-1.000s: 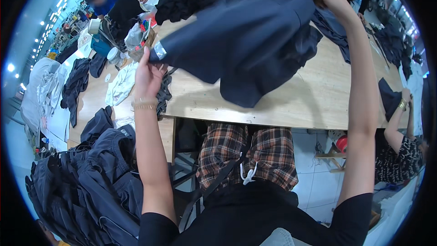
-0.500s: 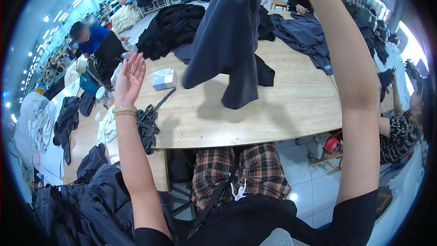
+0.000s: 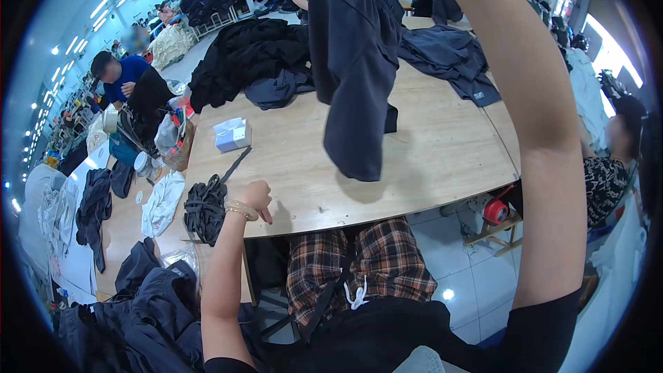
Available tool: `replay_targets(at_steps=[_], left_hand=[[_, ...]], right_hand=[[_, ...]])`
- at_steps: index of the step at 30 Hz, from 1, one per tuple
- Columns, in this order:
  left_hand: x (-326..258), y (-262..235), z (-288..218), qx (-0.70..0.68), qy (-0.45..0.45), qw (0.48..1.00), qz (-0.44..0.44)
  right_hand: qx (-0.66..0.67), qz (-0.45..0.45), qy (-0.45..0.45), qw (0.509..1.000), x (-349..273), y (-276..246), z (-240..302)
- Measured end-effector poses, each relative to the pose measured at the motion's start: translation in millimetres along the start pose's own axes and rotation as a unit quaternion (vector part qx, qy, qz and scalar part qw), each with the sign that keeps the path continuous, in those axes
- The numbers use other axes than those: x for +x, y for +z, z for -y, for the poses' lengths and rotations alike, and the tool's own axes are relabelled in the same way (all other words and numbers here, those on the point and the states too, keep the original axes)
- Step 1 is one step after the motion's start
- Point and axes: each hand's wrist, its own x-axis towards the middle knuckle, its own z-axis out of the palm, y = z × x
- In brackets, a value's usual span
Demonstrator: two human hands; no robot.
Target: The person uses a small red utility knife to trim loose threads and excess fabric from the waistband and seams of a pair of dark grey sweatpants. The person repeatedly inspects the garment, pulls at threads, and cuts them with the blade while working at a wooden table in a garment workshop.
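Observation:
A dark slate-grey garment (image 3: 356,76) with a gathered edge hangs over the table, its lower end above the wood. My raised right forearm (image 3: 545,97) runs off the top edge, so my right hand is out of sight, as is the garment's upper end. My left hand (image 3: 256,197) is bent down at the wrist near the table's front edge, with beaded bracelets (image 3: 242,209) behind it. Nothing shows in that hand, and most of its fingers are hidden. Beside it lies a tangled bundle of dark strips (image 3: 205,211).
On the wooden table (image 3: 442,145) are a tissue box (image 3: 232,135), black cloth (image 3: 248,55) and a slate garment (image 3: 452,62). More dark garments (image 3: 152,304) lie at my lower left. A person in blue (image 3: 124,76) and others are around; a red round object (image 3: 496,211) is below the table edge.
My left hand has dropped from beside the tissue box to the table's front edge, turning from open palm to bent down. The hanging garment has swung and narrowed, shifting slightly right.

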Motion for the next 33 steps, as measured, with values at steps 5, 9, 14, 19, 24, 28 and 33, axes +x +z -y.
replay_targets(at_steps=[5,9,14,19,24,28,33], left_hand=[[-8,2,7,-0.029,0.087,0.974,-0.209],[-20,-13,11,-0.135,0.100,0.967,-0.191],[-30,0,1,-0.261,0.135,0.941,-0.168],[-71,-37,-69,-0.443,0.241,0.802,-0.320],[-69,-79,-166,-0.429,0.313,0.687,-0.496],[-62,-92,-191,-0.483,0.317,0.661,-0.480],[-67,-91,-183,-0.713,0.361,0.544,-0.254]], right_hand=[[0.027,-0.011,-0.034,0.999,25,-9,-16],[0.183,-0.184,-0.110,0.959,11,-16,-9],[0.000,-0.042,-0.315,0.948,-24,92,-82],[0.454,0.080,-0.011,0.888,-71,50,-42],[0.452,0.093,-0.011,0.887,-73,31,-10],[0.495,0.087,-0.007,0.864,-83,39,15],[0.446,0.093,-0.047,0.889,-102,23,11]])
